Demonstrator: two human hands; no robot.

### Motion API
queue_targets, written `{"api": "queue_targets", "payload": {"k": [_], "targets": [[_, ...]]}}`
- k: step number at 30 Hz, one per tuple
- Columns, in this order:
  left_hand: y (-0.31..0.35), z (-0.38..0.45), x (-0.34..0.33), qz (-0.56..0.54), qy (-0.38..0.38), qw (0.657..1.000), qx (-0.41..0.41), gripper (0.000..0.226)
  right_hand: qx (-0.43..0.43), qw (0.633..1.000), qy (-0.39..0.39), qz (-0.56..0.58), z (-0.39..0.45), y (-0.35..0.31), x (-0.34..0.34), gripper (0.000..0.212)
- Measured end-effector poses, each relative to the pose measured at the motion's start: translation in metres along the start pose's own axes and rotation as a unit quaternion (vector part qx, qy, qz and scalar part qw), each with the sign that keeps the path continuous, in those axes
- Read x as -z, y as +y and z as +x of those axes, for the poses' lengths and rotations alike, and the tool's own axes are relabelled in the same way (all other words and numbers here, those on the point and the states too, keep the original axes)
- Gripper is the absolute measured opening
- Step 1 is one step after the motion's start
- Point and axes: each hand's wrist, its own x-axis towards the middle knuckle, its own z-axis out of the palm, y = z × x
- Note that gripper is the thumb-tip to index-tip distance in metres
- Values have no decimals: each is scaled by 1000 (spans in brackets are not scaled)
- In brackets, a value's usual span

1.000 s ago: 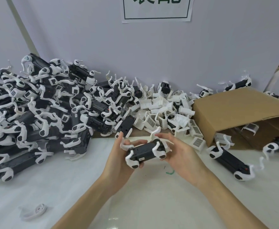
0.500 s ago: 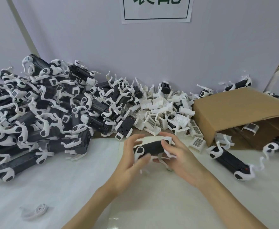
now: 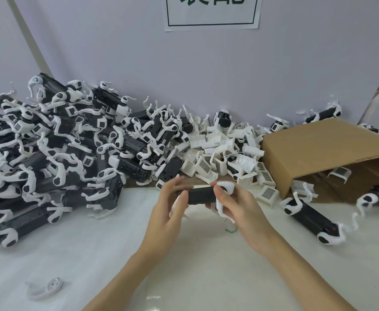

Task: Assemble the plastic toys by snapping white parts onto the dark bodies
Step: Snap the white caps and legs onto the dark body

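Both hands hold one dark toy body [image 3: 200, 195] with white legs level above the white table, in the middle of the view. My left hand [image 3: 170, 211] grips its left end, thumb on top. My right hand [image 3: 237, 208] grips the right end, fingers curled round a white leg part [image 3: 226, 187]. A heap of loose white clip parts [image 3: 224, 158] lies just behind the hands. A big pile of dark bodies with white legs [image 3: 56, 153] fills the left side.
A tipped cardboard box [image 3: 323, 151] lies at the right, with dark toys [image 3: 312, 218] in front of its opening. A single white leg piece [image 3: 49, 287] lies near the front left. A small green scrap [image 3: 231, 230] sits under my right hand. A wall stands behind.
The toy has been turned over in my hands, from legs up to its dark back facing me, and lifted slightly farther from me. Both hands shifted their grip on its ends.
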Motion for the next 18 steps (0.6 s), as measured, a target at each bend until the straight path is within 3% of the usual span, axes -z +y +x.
{"api": "queue_targets", "payload": {"k": [1,3,5,7,10,14,18], "targets": [[1,0,0,83,22,994,-68,43,23,1000,9,-10,1,0,0,34],[-2,0,0,253,31,944,-208,49,63,997,14,-52,0,0,-1,24],[-4,-1,-1,326,11,910,-255,49,93,991,17,-96,-2,2,-5,21],[-6,-2,-4,311,6,922,-229,41,94,992,0,-90,-3,3,-9,25],[-6,-2,-1,205,14,969,-139,33,31,999,-24,37,-2,3,-5,55],[-2,-4,-2,143,-5,986,-80,24,27,995,-43,-80,0,5,-3,49],[3,-9,-8,110,-69,989,-66,38,-47,989,-126,-57,-4,9,-13,51]]}}
